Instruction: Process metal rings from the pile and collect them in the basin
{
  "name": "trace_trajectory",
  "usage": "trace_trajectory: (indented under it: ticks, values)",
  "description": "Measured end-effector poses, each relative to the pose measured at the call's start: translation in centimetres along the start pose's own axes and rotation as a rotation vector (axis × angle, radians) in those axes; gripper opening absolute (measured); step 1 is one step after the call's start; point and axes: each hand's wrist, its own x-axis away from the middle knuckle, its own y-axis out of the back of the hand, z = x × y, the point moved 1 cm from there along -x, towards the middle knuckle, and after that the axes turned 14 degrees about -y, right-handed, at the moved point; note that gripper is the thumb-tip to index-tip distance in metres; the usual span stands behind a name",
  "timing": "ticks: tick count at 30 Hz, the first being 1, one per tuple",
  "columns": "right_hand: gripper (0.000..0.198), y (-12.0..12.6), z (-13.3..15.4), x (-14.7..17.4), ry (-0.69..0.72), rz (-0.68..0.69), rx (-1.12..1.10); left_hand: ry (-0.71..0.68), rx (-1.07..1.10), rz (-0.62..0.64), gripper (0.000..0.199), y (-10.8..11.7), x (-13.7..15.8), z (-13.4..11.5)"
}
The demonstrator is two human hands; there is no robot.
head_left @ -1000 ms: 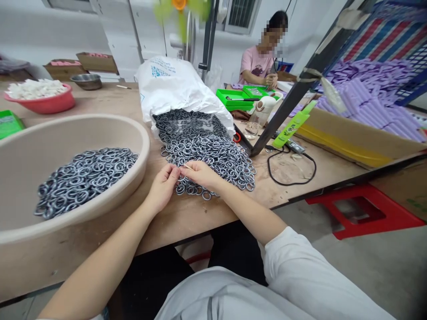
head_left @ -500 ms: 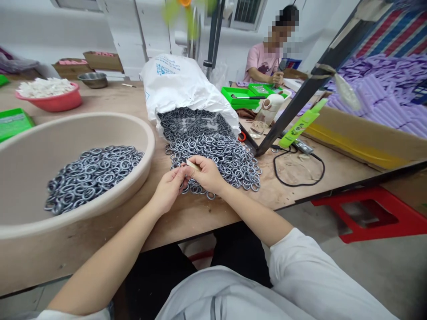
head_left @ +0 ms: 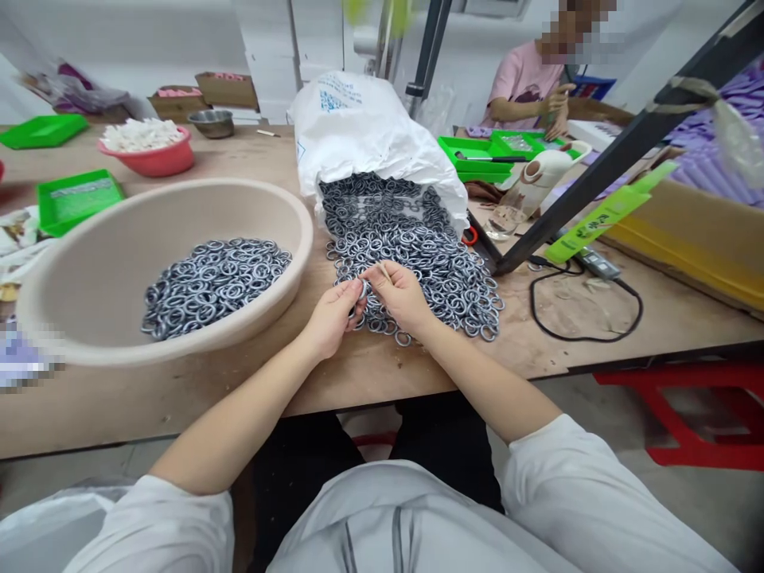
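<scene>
My left hand (head_left: 334,317) pinches a grey ring (head_left: 362,290) between thumb and fingers. Close against it, my right hand (head_left: 403,296) is closed on a thin pale stick (head_left: 385,272), its tip near the ring; its exact kind cannot be made out. Both hands are over the front of a heap of loose grey rings (head_left: 459,290), which spills from the mouth of a white sack (head_left: 370,119). To the left stands a large beige basin (head_left: 77,239) with many similar rings (head_left: 220,286) in it.
A dark metal post (head_left: 573,199) slants up at the right, beside a black cable (head_left: 573,340). Green trays (head_left: 477,150), a jug (head_left: 540,177) and a pink bowl (head_left: 149,159) stand farther back. Across the table sits a person in a pink shirt (head_left: 519,83).
The view has swung left, so everything sits farther right in the picture. My hands stay together over the heap; the ring in my left hand shows more plainly now.
</scene>
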Motion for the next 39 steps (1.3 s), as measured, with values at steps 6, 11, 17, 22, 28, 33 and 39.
trace_trajectory:
  ticks: [6,11,17,22,28,33,39]
  values:
    - [0.056,1.3,1.0,1.0,0.195,-0.066,0.488,-0.022,0.032,0.0,0.047,0.5,-0.1,-0.1]
    - [0.053,0.7,1.2,1.6,0.258,-0.014,0.676,0.007,0.042,-0.017,0.044,0.7,0.0,-0.2]
    - [0.055,1.9,0.6,0.2,0.112,-0.05,0.628,0.036,0.06,0.117,0.048,0.4,0.4,-0.5]
    - [0.046,4.4,0.4,-1.3,-0.073,-0.297,0.851,0.034,0.099,0.113,0.047,0.6,0.2,-1.0]
    - [0.031,2.6,0.2,-1.4,-0.112,-0.241,1.314,0.072,0.152,-0.059,0.032,1.4,-0.7,-1.3]
    - [0.025,1.9,0.0,-1.7,-0.164,-0.201,1.404,0.158,0.186,-0.174,0.014,1.4,-0.8,-1.4]
    - [0.025,2.3,0.4,-1.3,-0.136,-0.265,1.186,0.217,0.13,-0.221,0.014,1.8,-1.1,-1.3]
